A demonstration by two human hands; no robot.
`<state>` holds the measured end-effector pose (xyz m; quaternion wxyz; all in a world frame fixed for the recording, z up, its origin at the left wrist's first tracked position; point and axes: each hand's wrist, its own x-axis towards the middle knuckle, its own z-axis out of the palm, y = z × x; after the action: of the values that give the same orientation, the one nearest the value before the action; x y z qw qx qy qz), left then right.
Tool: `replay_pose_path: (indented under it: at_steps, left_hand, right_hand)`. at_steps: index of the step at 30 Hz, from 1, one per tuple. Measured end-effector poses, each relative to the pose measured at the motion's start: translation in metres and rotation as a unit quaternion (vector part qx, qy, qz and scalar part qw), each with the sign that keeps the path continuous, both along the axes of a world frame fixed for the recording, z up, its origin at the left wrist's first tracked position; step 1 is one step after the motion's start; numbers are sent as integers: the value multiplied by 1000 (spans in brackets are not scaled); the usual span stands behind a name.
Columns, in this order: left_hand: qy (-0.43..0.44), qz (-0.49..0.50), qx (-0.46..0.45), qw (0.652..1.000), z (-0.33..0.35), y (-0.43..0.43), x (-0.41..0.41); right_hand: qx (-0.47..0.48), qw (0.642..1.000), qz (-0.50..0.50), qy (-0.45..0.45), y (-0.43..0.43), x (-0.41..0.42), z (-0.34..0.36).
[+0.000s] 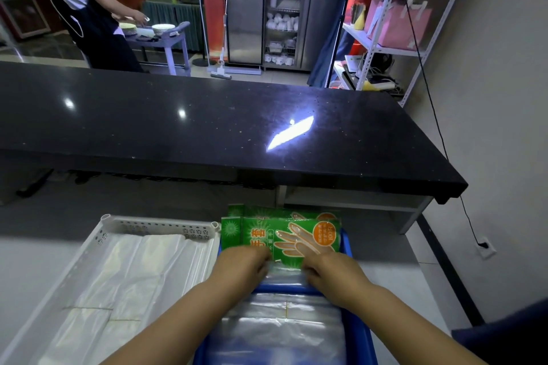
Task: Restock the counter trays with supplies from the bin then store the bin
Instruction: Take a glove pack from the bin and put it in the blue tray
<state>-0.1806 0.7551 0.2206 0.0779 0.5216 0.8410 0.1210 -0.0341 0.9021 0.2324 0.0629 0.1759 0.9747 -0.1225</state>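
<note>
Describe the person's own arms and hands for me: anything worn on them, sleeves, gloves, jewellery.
The left hand and right hand wear no gloves, and no ring, watch or bracelet shows. The left forearm and right forearm are uncovered to the frame edge, with no sleeve in view. A dark blue garment shows at the lower right corner.

Restaurant service area. A stainless cabinet [284,12] holds stacked white crockery; a person in an apron [86,9] works at a trolley [169,41] carrying plates [163,28]. A long black stone counter [207,115] fronts disposable-glove packets [290,234]; a mop [222,68] stands near a steel rack [382,47].
</note>
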Motion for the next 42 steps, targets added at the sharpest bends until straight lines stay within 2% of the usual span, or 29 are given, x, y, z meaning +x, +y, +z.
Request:
replay_pose_path:
  at_steps: [2,4,8,10,15,20,24,27,31,36,38,42]
  left_hand:
    - [81,-3,97,992,11,-6,-4]
    - [139,-45,140,979,15,-11,-4]
    - [150,-136,107,973,6,-15,4]
    - [169,-156,73,970,-1,-14,5]
    - [144,-107,49,983,-1,-14,6]
    - [13,-43,6,999,-8,-13,7]
    - [-40,-26,-28,998,-10,-11,9]
    - [18,-30,-59,998,-9,-13,6]
    - [113,4,-109,988,-5,-16,1]
    - [129,33,-241,961,6,-8,7]
    - [125,49,-233,963,9,-8,9]
    - [137,92,-111,980,13,-31,12]
  right_hand:
    - [8,999,-21,37,1,0,0]
    - [-6,994,-42,101,1,2,3]
    - [54,976,24,209,-4,8,11]
    - [84,968,63,227,-7,10,13]
    - [102,979,100,143,-3,8,6]
    - [107,977,80,168,0,12,4]
    - [85,988,80,100,2,11,-1]
    - [55,993,41,97,5,14,-6]
    - [20,999,4,46,7,20,-16]
    - [99,991,45,75,9,11,-11]
    - [106,991,56,68,11,11,-11]
    - [123,983,77,108,11,14,-4]
